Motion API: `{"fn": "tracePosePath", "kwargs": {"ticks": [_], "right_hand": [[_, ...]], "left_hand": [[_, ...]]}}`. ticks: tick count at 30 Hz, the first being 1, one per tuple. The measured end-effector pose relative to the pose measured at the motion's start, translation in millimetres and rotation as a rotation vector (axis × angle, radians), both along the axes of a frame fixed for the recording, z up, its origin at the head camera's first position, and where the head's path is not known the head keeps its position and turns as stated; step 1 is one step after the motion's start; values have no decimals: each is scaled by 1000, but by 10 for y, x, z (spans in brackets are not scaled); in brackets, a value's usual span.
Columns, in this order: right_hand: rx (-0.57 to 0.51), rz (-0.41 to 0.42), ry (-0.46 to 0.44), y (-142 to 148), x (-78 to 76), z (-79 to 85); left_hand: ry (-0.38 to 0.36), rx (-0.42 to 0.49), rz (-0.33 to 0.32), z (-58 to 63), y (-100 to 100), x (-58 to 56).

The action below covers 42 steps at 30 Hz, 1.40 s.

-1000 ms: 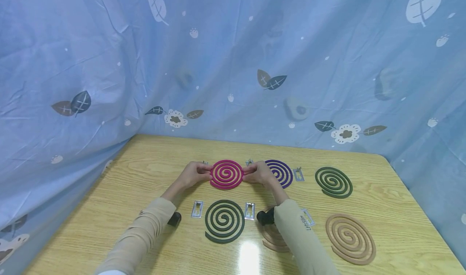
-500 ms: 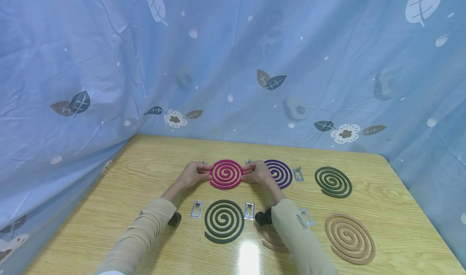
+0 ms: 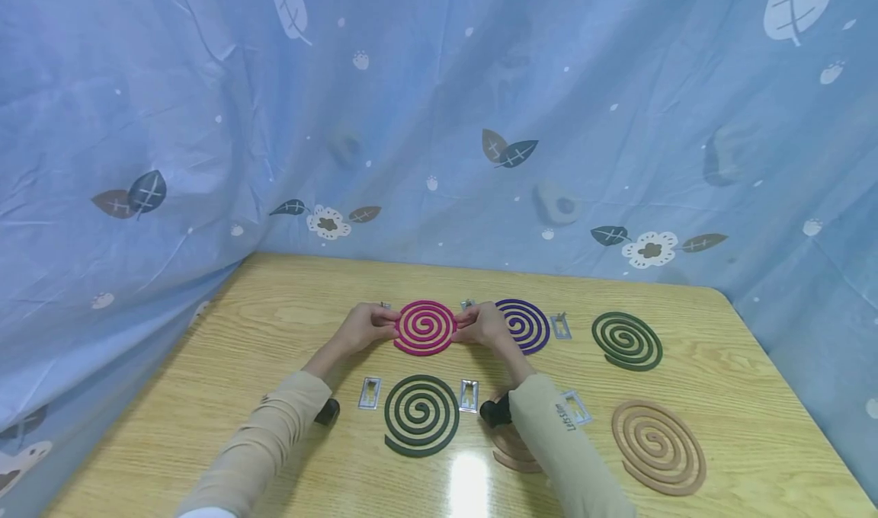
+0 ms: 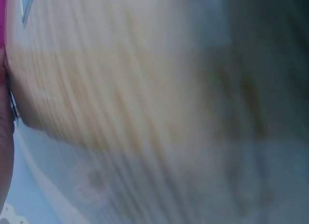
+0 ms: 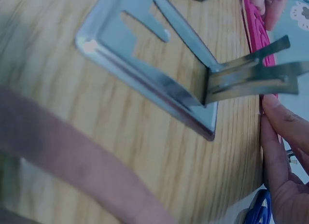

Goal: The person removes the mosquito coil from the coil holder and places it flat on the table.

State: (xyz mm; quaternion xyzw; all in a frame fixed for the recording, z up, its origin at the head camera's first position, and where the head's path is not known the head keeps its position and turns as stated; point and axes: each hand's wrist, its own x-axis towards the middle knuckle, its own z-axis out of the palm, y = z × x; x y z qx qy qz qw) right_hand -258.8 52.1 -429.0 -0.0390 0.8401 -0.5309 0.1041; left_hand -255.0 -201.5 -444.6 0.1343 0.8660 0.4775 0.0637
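Between both hands is a pink mosquito coil (image 3: 426,322), near the back of the table. My left hand (image 3: 360,327) pinches its left edge between thumb and fingers, while my right hand (image 3: 482,325) pinches the right edge. In the right wrist view the pink coil (image 5: 259,38) appears edge-on, with right-hand fingertips (image 5: 277,110) against it. A metal coil stand (image 5: 108,48) with raised prongs fills the foreground there. Only a sliver of the left hand (image 4: 5,147) shows in the left wrist view. Beside the right hand lies a purple coil (image 3: 546,330), partly covered by it.
Dark green coils (image 3: 421,378) (image 3: 659,346) lie front centre and right. Tan coils (image 3: 701,465) (image 3: 517,465) lie at front, one partly under the right sleeve. Metal stands (image 3: 360,393) (image 3: 463,396) (image 3: 561,335) sit between coils. A blue curtain (image 3: 439,122) hangs behind the table (image 3: 295,274).
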Motion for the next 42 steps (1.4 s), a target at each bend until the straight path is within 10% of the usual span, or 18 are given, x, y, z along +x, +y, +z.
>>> {"fn": "tracePosePath", "kwargs": {"ticks": [42], "right_hand": [[116, -39, 7, -50, 49, -15]], "left_hand": [[14, -124, 5, 78, 52, 37]]}}
